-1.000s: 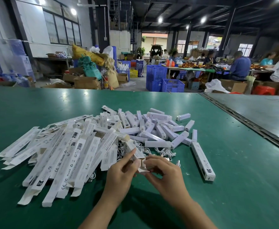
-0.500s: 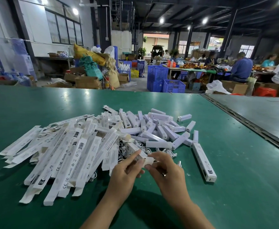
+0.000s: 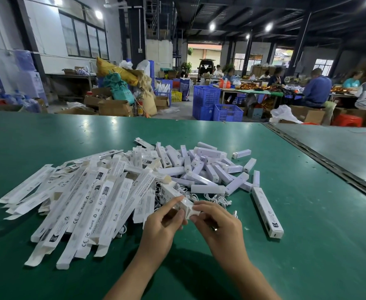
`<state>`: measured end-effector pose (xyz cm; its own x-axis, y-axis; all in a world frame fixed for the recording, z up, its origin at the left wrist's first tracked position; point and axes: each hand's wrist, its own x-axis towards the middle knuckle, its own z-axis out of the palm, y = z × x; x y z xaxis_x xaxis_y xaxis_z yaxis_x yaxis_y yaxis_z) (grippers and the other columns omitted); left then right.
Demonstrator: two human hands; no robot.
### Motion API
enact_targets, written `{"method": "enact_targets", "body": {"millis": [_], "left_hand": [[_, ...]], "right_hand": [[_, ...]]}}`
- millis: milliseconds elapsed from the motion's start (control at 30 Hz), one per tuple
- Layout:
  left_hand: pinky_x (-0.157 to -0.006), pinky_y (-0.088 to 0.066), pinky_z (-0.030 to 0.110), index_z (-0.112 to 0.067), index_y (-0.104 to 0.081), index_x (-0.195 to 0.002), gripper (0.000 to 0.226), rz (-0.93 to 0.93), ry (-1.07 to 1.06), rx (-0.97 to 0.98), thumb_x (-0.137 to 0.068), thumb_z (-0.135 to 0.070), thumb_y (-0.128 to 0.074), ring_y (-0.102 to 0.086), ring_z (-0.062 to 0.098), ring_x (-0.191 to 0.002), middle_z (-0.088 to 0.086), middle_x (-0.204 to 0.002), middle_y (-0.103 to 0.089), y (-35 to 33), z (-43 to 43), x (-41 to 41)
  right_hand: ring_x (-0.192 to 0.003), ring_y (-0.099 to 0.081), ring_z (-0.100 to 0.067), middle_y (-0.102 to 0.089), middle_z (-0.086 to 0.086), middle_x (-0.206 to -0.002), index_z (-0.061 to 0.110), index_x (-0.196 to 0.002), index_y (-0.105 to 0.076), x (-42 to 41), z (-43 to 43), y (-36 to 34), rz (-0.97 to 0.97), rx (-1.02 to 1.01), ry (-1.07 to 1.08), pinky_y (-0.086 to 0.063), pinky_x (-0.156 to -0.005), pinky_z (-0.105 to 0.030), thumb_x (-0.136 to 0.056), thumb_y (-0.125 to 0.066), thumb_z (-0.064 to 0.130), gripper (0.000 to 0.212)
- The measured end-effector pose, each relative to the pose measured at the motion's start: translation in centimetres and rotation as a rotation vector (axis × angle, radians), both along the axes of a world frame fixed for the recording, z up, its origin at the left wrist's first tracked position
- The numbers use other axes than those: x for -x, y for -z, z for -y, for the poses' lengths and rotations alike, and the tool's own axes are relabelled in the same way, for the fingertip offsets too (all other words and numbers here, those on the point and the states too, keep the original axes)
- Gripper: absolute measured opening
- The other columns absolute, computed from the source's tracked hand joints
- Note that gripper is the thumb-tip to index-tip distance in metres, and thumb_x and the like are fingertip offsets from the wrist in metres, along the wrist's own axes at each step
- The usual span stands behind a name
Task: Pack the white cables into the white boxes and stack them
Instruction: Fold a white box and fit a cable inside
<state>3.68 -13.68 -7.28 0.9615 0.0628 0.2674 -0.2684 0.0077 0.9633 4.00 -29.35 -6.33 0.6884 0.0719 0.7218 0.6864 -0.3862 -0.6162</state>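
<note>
While flat boxes (image 3: 80, 202) sprawl across the counter (image 3: 47, 135) at far left, the left hand (image 3: 163, 224) pinches a box (image 3: 185, 205) between thumb and forefinger, its long axis slanting away up-left from the hands. The right hand (image 3: 217, 224) pinches the box's near end, apparently working its flap. Loose cables (image 3: 217, 199) lie on the counter just beyond the right hand, nearer to it, so that hand looks best placed to fetch one.

Small ring (image 3: 215, 229) on right hand (image 3: 220, 225)
</note>
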Motion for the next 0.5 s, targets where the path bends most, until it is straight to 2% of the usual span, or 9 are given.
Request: {"method": "enact_targets", "body": {"millis": [100, 267, 400, 500], "left_hand": [[-0.082, -0.059, 0.038, -0.056, -0.070, -0.106, 0.032, 0.006, -0.005, -0.001, -0.086, -0.032, -0.064, -0.070, 0.025, -0.085, 0.001, -0.085, -0.074, 0.06, -0.02, -0.05], [-0.079, -0.059, 0.034, -0.051, -0.072, -0.106, 0.037, 0.004, -0.006, -0.010, -0.093, -0.017, -0.064, -0.070, 0.021, -0.083, -0.004, -0.082, -0.073, 0.29, -0.09, 0.00], [-0.080, -0.057, 0.031, -0.057, -0.069, -0.108, 0.041, -0.007, 0.041, -0.043, -0.095, -0.018, -0.062, -0.070, 0.015, -0.087, -0.009, -0.087, -0.072, 0.29, -0.14, 0.00], [-0.087, -0.058, 0.041, -0.053, -0.070, -0.111, 0.033, 0.000, 0.055, -0.066, -0.093, -0.026, -0.064, -0.067, 0.013, -0.085, -0.007, -0.085, -0.070, 0.44, -0.18, -0.08]], "right_hand": [[-0.087, -0.069, -0.002, -0.072, 0.002, -0.104, 0.007, -0.094, -0.075, 0.02, 0.11, -0.11, 0.005, 0.011, -0.004, -0.054, -0.074, -0.015, -0.082, -0.074, -0.001, 0.015], [-0.091, -0.069, -0.003, -0.072, 0.004, -0.103, 0.009, -0.092, -0.076, 0.10, 0.26, -0.29, -0.003, 0.027, -0.008, -0.057, -0.075, -0.021, -0.084, -0.072, 0.001, 0.012], [-0.081, -0.067, -0.010, -0.070, 0.006, -0.100, 0.010, -0.090, -0.075, 0.27, 0.40, -0.61, -0.053, 0.014, -0.053, -0.055, -0.067, -0.026, -0.086, -0.072, 0.003, 0.008], [-0.065, -0.062, -0.007, -0.069, 0.014, -0.085, 0.015, -0.092, -0.071, 0.42, 0.50, -0.74, -0.160, -0.043, -0.083, -0.045, -0.059, -0.014, -0.086, -0.073, 0.008, 0.010]]}}
